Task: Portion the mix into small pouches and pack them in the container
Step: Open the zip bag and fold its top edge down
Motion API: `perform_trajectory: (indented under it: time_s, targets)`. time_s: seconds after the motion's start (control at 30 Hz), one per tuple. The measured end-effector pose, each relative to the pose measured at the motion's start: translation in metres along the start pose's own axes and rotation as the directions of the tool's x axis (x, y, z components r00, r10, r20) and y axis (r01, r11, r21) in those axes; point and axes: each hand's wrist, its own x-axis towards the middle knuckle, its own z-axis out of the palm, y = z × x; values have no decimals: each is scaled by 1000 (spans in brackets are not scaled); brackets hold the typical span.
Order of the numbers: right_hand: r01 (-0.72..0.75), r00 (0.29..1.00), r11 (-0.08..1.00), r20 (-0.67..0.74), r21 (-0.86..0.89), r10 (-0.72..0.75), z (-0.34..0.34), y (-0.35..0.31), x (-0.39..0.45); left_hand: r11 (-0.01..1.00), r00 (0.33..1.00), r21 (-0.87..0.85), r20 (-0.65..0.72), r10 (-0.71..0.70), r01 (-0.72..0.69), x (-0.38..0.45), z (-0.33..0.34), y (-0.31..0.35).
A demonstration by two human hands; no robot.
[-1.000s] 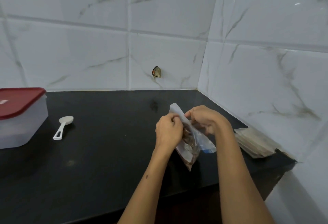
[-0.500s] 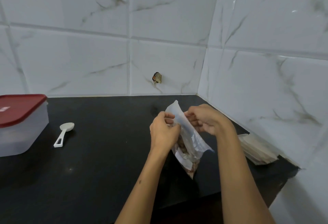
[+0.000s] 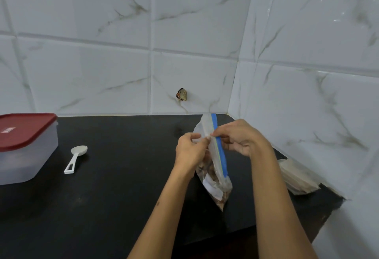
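Note:
A clear zip bag (image 3: pixel 215 178) with a blue seal strip holds a brown mix and stands over the black counter (image 3: pixel 114 187). My left hand (image 3: pixel 189 152) pinches one side of the bag's mouth, and my right hand (image 3: pixel 240 137) pinches the other side at the blue strip. A clear container with a red lid (image 3: pixel 24 145) sits at the far left, lid on. A white plastic scoop (image 3: pixel 75 158) lies beside it. A stack of small clear pouches (image 3: pixel 297 176) lies by the right wall.
White marble-look tiles (image 3: pixel 102 63) close off the counter at the back and on the right. A small dark object (image 3: pixel 182 95) is stuck to the back wall. The counter's front edge runs under my forearms.
The bag has been raised and turned, so its blue seal strip now faces me. Both hands shifted up along the bag's mouth and are drawing its two sides apart.

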Motion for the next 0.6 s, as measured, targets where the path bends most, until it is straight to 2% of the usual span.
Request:
perform_trajectory:
  time_s: [0.07, 0.2, 0.3, 0.43, 0.6]
  targets:
    - [13, 1000, 1000, 11, 17, -14, 1, -3, -1, 999, 999, -22, -36, 30, -31, -1, -1, 4]
    - [42, 999, 998, -8, -37, -42, 2, -7, -2, 994, 996, -63, 3, 90, -90, -3, -1, 13]
    - [71, 996, 997, 50, -2, -71, 1, -9, -6, 991, 995, -92, 1, 101, -100, -3, -1, 19]
    - [120, 991, 993, 66, -4, -120, 1, -12, -8, 987, 997, -144, 9, 74, -72, 0, -4, 26]
    - [114, 993, 990, 18, 81, -116, 1, -13, -6, 960, 994, -277, 109, -10, 40, 1, -9, 38]
